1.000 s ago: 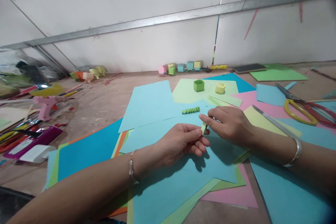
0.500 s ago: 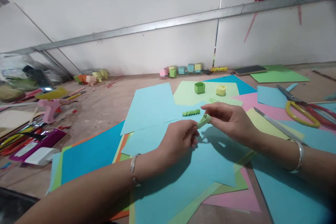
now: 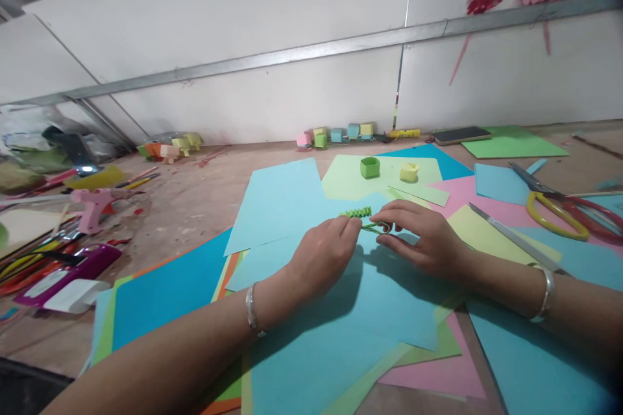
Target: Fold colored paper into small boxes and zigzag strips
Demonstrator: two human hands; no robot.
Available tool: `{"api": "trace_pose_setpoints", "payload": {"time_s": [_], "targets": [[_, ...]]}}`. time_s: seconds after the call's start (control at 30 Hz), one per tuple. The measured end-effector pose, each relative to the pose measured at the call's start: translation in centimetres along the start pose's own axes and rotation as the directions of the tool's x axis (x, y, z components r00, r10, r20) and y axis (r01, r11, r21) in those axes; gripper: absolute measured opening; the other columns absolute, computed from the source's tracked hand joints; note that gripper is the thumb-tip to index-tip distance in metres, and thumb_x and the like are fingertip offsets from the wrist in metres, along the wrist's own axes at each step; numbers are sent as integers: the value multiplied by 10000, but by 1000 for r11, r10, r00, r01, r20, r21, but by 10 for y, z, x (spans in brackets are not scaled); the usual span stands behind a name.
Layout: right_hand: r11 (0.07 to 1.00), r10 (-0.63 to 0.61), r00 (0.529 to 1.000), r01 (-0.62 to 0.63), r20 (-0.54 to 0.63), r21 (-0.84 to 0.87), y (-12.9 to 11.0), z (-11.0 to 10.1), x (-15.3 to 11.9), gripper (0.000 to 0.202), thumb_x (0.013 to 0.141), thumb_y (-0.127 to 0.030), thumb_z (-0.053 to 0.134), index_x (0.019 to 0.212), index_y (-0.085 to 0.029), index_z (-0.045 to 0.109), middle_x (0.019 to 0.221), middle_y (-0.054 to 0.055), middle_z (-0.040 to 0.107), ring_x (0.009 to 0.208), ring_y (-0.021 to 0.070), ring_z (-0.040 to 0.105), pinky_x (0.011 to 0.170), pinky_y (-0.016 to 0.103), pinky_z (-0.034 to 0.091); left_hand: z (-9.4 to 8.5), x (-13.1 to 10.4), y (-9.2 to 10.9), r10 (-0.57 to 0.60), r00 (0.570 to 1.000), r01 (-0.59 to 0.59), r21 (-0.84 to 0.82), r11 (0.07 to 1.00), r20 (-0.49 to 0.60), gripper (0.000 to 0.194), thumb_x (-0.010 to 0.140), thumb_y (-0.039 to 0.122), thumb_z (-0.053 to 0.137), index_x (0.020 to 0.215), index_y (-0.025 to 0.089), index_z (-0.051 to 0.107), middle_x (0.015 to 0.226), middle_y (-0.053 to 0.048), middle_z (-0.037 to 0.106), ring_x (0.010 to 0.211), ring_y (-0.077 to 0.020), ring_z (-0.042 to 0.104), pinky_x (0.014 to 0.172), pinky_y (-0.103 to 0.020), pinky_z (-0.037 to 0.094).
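A thin green paper strip (image 3: 376, 228), bent into a narrow loop, is held edge-on above the light blue sheets (image 3: 350, 337). My left hand (image 3: 327, 251) pinches its closed-together end between thumb and fingers. At the rounded end, my right hand (image 3: 422, 233) has its fingertips and thumb around the loop. Just behind lies a zigzag-folded green paper piece (image 3: 359, 212), partly hidden by my left hand. Farther back, a green paper ring (image 3: 370, 167) and a small yellow folded paper piece (image 3: 409, 172) rest on a pale green sheet (image 3: 341, 175).
To the right lie scissors (image 3: 559, 213) and a knife-like blade (image 3: 516, 237). A pink glue gun (image 3: 92, 207) and a purple-and-white device (image 3: 68, 280) are at the left. Small paper cubes (image 3: 335, 135), a yellow tube (image 3: 405, 133) and a phone (image 3: 461, 135) line the wall.
The green strip has turned from showing its face to nearly edge-on. My left hand has rolled over and risen slightly, now covering part of the zigzag piece. The view has shifted a little.
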State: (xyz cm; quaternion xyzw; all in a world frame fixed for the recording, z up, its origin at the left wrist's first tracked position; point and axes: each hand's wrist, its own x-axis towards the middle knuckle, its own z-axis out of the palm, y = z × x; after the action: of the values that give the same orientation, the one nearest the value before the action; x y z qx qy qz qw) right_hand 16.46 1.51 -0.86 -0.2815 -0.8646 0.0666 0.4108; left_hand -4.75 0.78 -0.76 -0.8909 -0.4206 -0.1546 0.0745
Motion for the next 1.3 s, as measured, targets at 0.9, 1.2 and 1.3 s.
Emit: {"api": "trace_pose_setpoints", "payload": {"time_s": [0.9, 1.2, 1.3], "targets": [[853, 386, 920, -382, 62, 356, 1, -1, 3, 88, 778, -204, 694, 708, -173, 739, 574, -14, 653, 475, 89, 547, 459, 211, 442, 5, -3, 5, 41, 990, -72, -240, 968, -134, 356, 953, 302, 479, 1228, 108, 595, 999, -164, 714, 860, -250, 656, 739, -364, 509], [987, -71, 997, 70, -1, -142, 2, 7, -3, 141, 892, -214, 601, 932, -146, 718, 885, 115, 702, 805, 209, 633, 691, 342, 527, 17, -1, -5, 26, 962, -94, -240, 966, -272, 180, 908, 200, 548, 844, 187, 716, 704, -50, 715, 607, -166, 629, 567, -260, 442], [970, -130, 991, 133, 26, -203, 3, 10, -5, 166, 928, -185, 541, 896, -156, 702, 803, 86, 679, 738, 184, 598, 645, 310, 504, 18, -2, -4, 65, 944, -154, -256, 954, -325, 185, 907, 182, 535, 831, 182, 704, 660, -31, 686, 569, -150, 600, 536, -248, 422]]}}
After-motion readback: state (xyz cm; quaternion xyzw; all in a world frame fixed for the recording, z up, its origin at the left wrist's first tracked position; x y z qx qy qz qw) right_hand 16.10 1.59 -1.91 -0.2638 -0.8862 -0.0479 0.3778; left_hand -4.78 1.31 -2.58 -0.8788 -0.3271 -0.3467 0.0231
